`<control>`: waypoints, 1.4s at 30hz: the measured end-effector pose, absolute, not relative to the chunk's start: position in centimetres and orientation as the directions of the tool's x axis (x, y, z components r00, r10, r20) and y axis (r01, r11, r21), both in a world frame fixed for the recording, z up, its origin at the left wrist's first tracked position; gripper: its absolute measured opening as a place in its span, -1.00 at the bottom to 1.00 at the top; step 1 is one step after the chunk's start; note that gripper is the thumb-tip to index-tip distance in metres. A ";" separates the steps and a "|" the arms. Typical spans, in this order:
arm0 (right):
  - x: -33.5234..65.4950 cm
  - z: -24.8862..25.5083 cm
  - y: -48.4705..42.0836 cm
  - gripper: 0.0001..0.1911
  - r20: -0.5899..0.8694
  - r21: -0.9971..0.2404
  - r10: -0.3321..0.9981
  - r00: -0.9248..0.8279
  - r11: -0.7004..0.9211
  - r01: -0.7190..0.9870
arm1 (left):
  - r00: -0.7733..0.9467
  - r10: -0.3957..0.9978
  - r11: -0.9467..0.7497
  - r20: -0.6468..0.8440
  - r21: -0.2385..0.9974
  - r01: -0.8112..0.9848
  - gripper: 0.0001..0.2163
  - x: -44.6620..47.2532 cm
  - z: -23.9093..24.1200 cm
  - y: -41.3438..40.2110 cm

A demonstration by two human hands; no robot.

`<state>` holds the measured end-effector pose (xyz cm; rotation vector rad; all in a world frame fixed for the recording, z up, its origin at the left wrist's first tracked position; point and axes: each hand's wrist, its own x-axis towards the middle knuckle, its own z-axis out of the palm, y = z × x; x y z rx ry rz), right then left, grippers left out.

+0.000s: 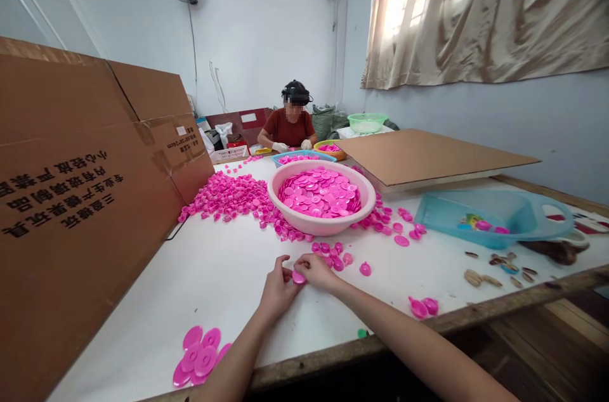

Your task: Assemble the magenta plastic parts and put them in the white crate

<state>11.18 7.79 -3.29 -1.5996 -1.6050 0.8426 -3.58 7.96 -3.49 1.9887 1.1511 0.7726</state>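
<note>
My left hand and my right hand meet over the near middle of the table. Between them is a small round pink plastic piece, its lower edge showing below my fingertips. The fingers of both hands are closed around it, though my left index finger is raised. Just beyond my right hand lies a loose group of pink cup-shaped pieces. Farther off stands a pale pink basin filled with flat pink discs. Near my left forearm, several larger pink discs overlap on the table.
A large cardboard box walls off the left side. Pink cup pieces are heaped beside the basin. On the right are a cardboard sheet, a blue tub and peanut shells. A co-worker sits across the table.
</note>
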 end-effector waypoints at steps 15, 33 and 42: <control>10.4 -3.7 7.8 -0.89 -0.227 -0.835 0.973 -0.038 -0.175 0.521 | 0.503 0.860 -0.311 0.086 0.869 0.384 -0.47 -4.2 -2.9 8.8; 12.0 -2.1 8.8 -0.74 -0.614 -0.783 0.735 -0.288 -0.523 0.336 | 0.119 0.993 -0.121 0.028 0.344 0.931 -0.75 -0.3 -3.2 9.0; 12.8 -4.0 8.9 -0.75 -0.515 -0.857 0.768 -0.382 -0.458 0.236 | 0.176 0.979 -0.202 0.104 0.372 0.906 -0.79 -0.4 -3.5 9.0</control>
